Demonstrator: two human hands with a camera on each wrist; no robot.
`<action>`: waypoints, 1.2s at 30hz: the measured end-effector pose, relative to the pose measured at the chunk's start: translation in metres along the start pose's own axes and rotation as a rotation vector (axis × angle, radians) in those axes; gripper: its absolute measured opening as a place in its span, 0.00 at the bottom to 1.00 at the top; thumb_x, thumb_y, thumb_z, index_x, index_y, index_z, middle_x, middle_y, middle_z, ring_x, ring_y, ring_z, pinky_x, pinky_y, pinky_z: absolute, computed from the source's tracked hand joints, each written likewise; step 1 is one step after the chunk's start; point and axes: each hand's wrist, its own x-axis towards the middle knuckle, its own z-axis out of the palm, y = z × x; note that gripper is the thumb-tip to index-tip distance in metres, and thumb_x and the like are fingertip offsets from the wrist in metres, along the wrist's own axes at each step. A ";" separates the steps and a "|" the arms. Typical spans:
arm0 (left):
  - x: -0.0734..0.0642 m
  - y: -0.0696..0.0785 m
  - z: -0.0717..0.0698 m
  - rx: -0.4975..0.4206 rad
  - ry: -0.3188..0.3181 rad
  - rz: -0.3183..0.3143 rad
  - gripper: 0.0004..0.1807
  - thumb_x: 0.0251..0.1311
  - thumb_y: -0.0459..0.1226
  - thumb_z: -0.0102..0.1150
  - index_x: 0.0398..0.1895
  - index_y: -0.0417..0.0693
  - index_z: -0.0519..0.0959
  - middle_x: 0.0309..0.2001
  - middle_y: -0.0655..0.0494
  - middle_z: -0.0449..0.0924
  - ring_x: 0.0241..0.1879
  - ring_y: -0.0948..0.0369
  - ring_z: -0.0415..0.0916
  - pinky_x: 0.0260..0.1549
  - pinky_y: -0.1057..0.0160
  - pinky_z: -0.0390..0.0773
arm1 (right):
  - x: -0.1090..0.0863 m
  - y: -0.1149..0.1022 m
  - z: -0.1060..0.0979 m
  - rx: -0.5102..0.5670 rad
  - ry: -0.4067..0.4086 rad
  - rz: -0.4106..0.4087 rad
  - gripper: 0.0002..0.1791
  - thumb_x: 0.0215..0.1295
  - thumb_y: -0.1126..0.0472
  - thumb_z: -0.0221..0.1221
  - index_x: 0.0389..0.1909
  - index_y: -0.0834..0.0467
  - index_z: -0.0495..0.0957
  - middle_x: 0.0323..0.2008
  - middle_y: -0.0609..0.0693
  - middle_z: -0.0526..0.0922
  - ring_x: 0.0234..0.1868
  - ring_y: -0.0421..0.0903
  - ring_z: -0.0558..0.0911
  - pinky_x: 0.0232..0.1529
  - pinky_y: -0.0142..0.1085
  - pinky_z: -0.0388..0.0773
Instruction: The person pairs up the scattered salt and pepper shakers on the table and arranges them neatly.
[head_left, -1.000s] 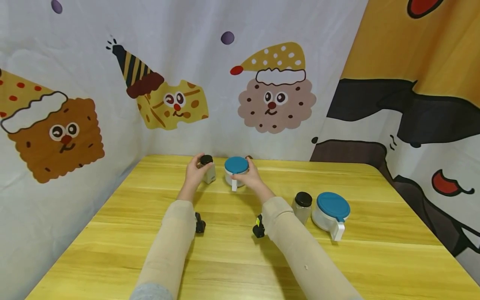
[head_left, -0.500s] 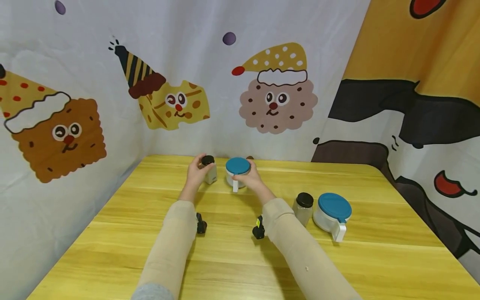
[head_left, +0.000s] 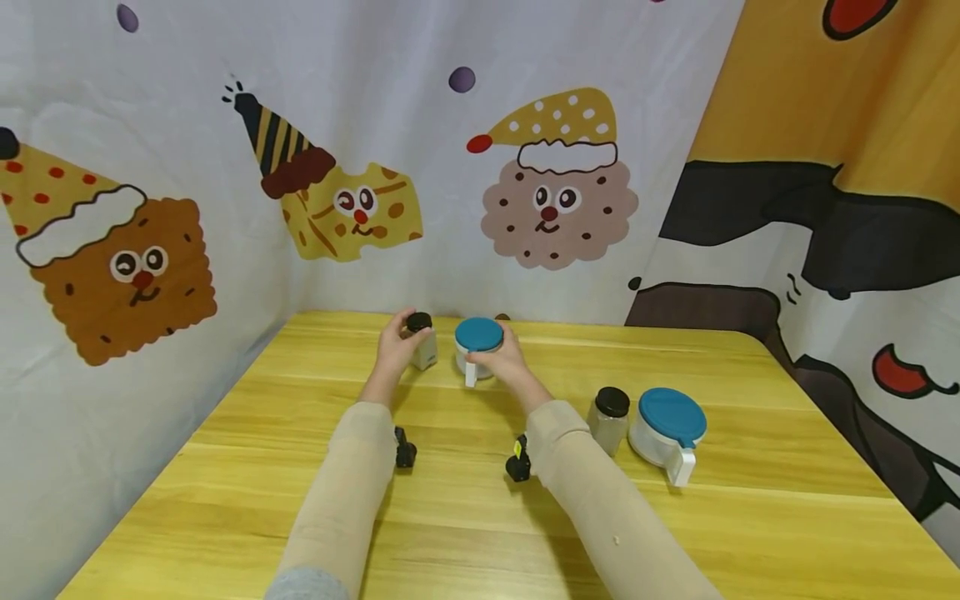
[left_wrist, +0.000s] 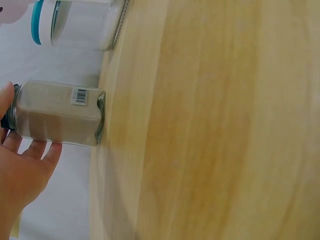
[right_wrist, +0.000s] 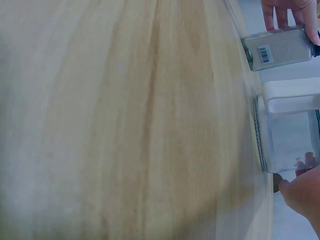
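At the back of the table, my left hand [head_left: 392, 348] grips a squarish clear jar [head_left: 424, 354] near its black lid. In the left wrist view this jar [left_wrist: 60, 112] shows a barcode label, with fingers along one side and the thumb by the lid. Just to its right, my right hand [head_left: 508, 358] holds a clear container with a blue lid [head_left: 480, 334] around its right side, the thumb near the lid's front. A white handle [right_wrist: 290, 95] projects from that container [right_wrist: 292, 142]. Both vessels stand upright, a small gap between them.
Nearer on the right stand a second black-lidded jar [head_left: 608, 425], partly behind the right sleeve [head_left: 592, 475], and a second blue-lidded container [head_left: 666, 425] with a white handle. A printed curtain [head_left: 450, 275] hangs behind the wooden table [head_left: 465, 533].
The whole head view has shifted slightly. Both hands keep their grip, and the jars and containers hold their places on the table.
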 end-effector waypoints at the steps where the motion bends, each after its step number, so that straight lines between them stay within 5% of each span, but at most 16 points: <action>1: 0.000 0.000 0.000 0.000 0.001 0.000 0.30 0.64 0.37 0.61 0.69 0.46 0.65 0.67 0.44 0.64 0.60 0.48 0.65 0.55 0.51 0.69 | 0.000 0.000 0.000 -0.003 0.005 -0.001 0.53 0.48 0.60 0.73 0.73 0.56 0.52 0.68 0.58 0.58 0.66 0.58 0.61 0.61 0.54 0.61; 17: -0.003 0.002 0.000 -0.027 -0.001 0.005 0.30 0.63 0.35 0.61 0.68 0.45 0.67 0.66 0.43 0.65 0.57 0.48 0.67 0.53 0.50 0.70 | -0.002 0.005 0.003 0.110 0.004 -0.006 0.52 0.48 0.63 0.73 0.71 0.54 0.53 0.67 0.57 0.61 0.65 0.57 0.63 0.61 0.52 0.63; 36: -0.011 0.006 -0.002 -0.029 -0.009 0.033 0.29 0.62 0.35 0.62 0.67 0.46 0.68 0.64 0.44 0.68 0.59 0.47 0.66 0.55 0.50 0.69 | -0.012 0.004 0.005 0.100 0.029 0.017 0.54 0.45 0.59 0.75 0.71 0.52 0.55 0.67 0.55 0.63 0.65 0.55 0.64 0.62 0.52 0.61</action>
